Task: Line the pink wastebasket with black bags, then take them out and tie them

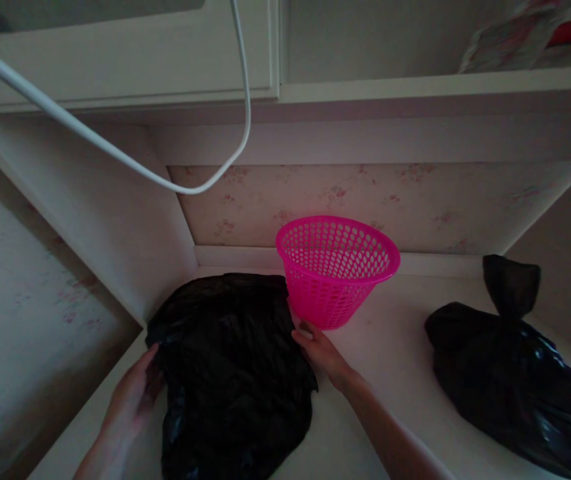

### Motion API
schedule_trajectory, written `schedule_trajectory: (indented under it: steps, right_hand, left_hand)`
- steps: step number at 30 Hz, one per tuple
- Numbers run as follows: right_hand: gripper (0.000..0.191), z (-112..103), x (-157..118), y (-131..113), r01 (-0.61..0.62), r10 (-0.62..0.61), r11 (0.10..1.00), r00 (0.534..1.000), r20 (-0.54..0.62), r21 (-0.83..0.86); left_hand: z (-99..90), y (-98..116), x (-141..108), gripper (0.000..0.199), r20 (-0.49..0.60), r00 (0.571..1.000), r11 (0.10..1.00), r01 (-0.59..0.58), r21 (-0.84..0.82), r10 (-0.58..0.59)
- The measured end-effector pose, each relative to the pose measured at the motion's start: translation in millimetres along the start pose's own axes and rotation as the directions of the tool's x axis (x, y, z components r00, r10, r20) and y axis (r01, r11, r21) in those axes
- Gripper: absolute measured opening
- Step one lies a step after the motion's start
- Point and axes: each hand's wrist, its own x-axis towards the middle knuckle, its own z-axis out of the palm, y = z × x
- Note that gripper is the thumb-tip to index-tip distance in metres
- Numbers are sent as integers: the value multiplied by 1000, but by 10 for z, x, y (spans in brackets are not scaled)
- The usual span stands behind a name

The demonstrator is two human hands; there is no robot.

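A bulky black plastic bag (235, 373) stands on the white surface in front of me, its top spread wide and wrinkled. At its left edge, my left hand (128, 400) grips the plastic, with the fingertips partly hidden behind it. My right hand (325, 353) is closed at the bag's right edge, thumb and forefinger against the plastic. Just beyond my right fingers is a pink perforated plastic basket (338, 293), upright and close beside the bag. What is inside the black bag cannot be seen.
A second black bag (500, 373), tied in a knot, lies at the right. White cabinet framing (415, 100) overhangs the back. A white cable (130, 163) loops down in front of it at upper left. Floral wallpaper (335, 200) covers the back wall.
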Motion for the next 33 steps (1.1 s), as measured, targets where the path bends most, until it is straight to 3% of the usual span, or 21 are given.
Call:
schedule_trajectory:
  steps: [4, 8, 11, 14, 17, 20, 23, 26, 28, 30, 33]
  right_hand:
    - [71, 331, 59, -147, 104, -114, 993, 974, 194, 61]
    - [71, 611, -84, -312, 203, -210, 977, 891, 402, 61]
    - [60, 726, -222, -405, 288, -264, 957, 808, 528, 37]
    - [50, 697, -332, -458, 310, -250, 951, 769, 588, -2]
    - [60, 503, -395, -522, 295, -227, 954, 834, 503, -59]
    - [68, 232, -417, -664, 278, -253, 960, 922, 293, -46]
    - [74, 25, -434, -870, 261, -268, 963, 956, 117, 67]
    - [94, -53, -479, -1053, 244, -245, 959, 969, -11, 146]
    - [92, -58, -526, -1122, 291, -283, 956, 945, -161, 28]
    - [76, -50, -578, -1140, 391, -451, 883, 858, -244, -258]
    - [50, -41, -647, -1120, 506, -701, 567, 711, -58, -650]
  left_hand:
    - [276, -71, -189, 28, 161, 974, 987, 161, 17, -161]
    - [560, -222, -482, 39, 409, 853, 946, 305, 111, -323]
    - [684, -409, -671, 42, 504, 765, 914, 302, 269, -401]
    - [716, -521, -762, 40, 518, 750, 904, 259, 341, -410]
    - [660, -499, -768, 39, 499, 781, 915, 224, 335, -374]
    - [536, -437, -726, 45, 505, 796, 914, 143, 380, -334]
    - [415, -445, -663, 51, 573, 769, 912, 30, 410, -283]
    - [365, -511, -624, 58, 626, 745, 911, -61, 407, -230]
    - [364, -548, -641, 64, 593, 789, 908, -117, 403, -162]
    - [363, -559, -692, 68, 543, 836, 895, -181, 408, -79]
    - [333, -523, -788, 70, 536, 844, 864, -261, 431, -12]
